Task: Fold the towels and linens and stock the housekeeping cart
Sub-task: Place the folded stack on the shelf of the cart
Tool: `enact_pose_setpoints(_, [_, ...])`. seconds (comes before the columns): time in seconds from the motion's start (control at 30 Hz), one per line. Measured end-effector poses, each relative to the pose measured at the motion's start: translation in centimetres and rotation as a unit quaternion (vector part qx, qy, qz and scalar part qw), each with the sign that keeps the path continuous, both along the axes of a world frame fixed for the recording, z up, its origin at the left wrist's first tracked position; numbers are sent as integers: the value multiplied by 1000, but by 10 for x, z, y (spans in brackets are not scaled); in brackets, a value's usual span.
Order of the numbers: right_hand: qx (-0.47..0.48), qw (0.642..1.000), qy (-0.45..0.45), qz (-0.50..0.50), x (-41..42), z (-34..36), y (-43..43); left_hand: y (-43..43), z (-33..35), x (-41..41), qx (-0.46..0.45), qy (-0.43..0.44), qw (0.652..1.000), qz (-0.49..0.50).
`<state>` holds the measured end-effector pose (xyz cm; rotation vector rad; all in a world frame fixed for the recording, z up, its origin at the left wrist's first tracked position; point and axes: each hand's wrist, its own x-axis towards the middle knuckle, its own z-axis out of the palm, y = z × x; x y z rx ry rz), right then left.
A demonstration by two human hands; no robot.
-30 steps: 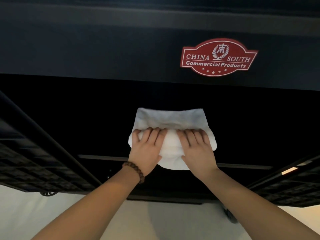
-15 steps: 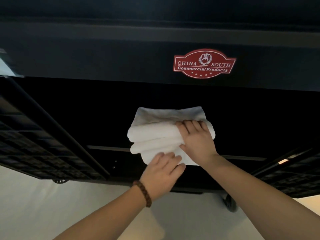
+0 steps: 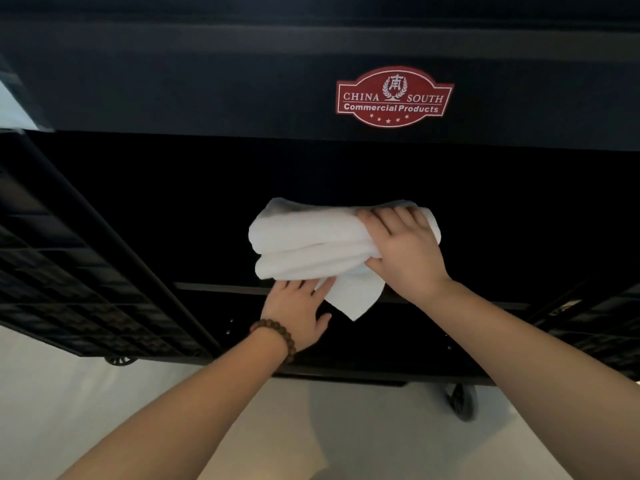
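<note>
A folded white towel (image 3: 304,244) lies in the dark open bay of the black housekeeping cart (image 3: 207,98). One loose corner of it hangs down over the shelf's front edge. My right hand (image 3: 401,251) lies over the towel's right end, with fingers draped over the top and the thumb tucked around the lower fold. My left hand (image 3: 294,313), wearing a bead bracelet, sits just below the towel. Its straight fingers touch the underside next to the hanging corner.
A red maker's label (image 3: 394,97) sits on the cart's upper panel. Black lattice side panels (image 3: 69,289) flank the bay at left and right. A caster wheel (image 3: 462,401) stands on the pale floor (image 3: 104,410) below the cart.
My left hand came off the towel's top and went under its lower edge. The towel has shifted slightly and a corner now hangs down. My right hand stayed on the right end.
</note>
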<state>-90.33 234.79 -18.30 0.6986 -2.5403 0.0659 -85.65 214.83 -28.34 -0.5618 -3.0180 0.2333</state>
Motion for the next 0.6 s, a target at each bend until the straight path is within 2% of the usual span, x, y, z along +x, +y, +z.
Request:
enact_pose_setpoints(0.13, [-33,998,61,-3,-9,7,2,-3,17,-24,41,60,997,14])
enact_pose_setpoints(0.23, [-28,995,92,5,-13,-3,1,0,10,-27,71,67,995,18])
enact_pose_setpoints(0.47, [-5,999,32,-26,-14,-39,-9,24,-42,7,161,64,985,9])
enact_pose_setpoints(0.53, [5,999,22,-46,-14,-39,-13,34,-52,25,172,110,978,-46])
enact_pose_setpoints(0.6, [8,999,13,-52,-16,-36,-16,39,-55,30,174,215,954,-118])
